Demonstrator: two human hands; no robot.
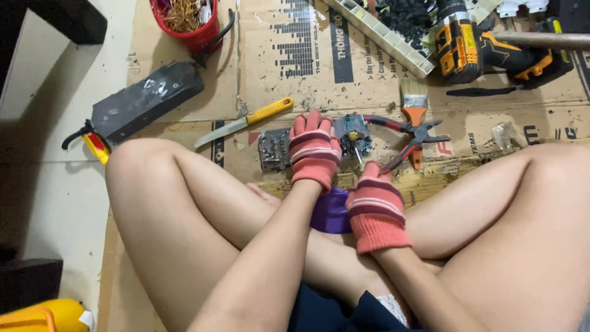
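Left hand [314, 150] clamps the circuit board [279, 147] flat; right hand [373, 200] grip closed on a thin tool shaft [358, 157]. Drive straight down; pliers [410, 136] at 2 o'clock.

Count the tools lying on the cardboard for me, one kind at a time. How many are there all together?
Knife with yellow handle: 1
Pliers with red and black handles: 1
Paintbrush with orange handle: 1
Orange and black power drill: 1
Total: 4
The left hand in its pink glove rests on a metal circuit part, which is not counted as a tool.
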